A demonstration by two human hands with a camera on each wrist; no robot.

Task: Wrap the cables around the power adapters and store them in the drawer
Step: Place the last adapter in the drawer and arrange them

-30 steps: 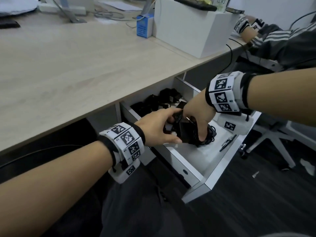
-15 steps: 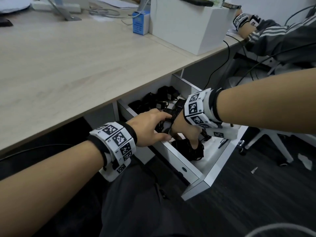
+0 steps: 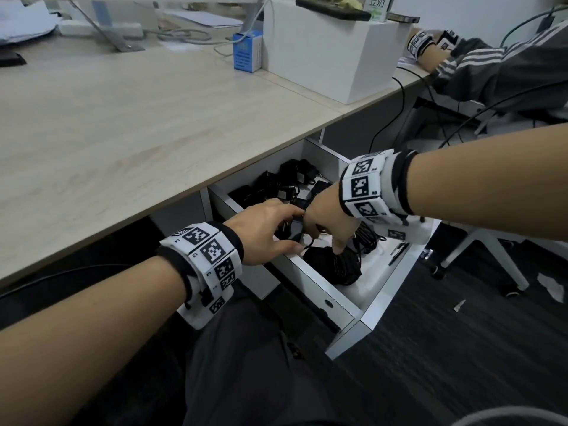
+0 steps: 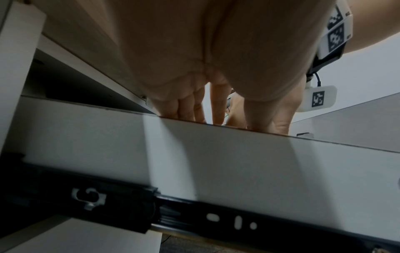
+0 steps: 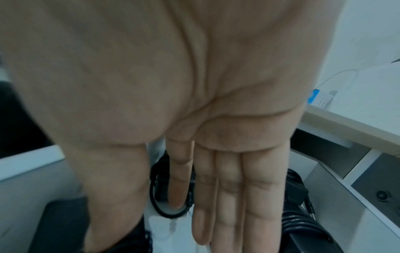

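Underneath the desk point(image 3: 129, 124), the drawer point(image 3: 347, 309) stands pulled well out, and both hands reach down into it. Toward its back edge, partly under the desk's front lip, a cluster of stored adapters point(image 3: 285, 182) lies bunched, probably pushed deep to leave the front half free. Near the drawer's left wall, close to the front, sits the wrapped adapter point(image 3: 333, 265), its cable coiled round the body, apparently just set down where room remained. The right hand point(image 3: 330, 222) hangs over it with fingers straight and released in the right wrist view, one fingertip at its top. The left hand point(image 3: 261, 232) reaches across the left wall, fingers extended and relaxed, gripping nothing visible. Open floor remains toward the drawer's front right corner, beside a pen point(image 3: 398, 253).
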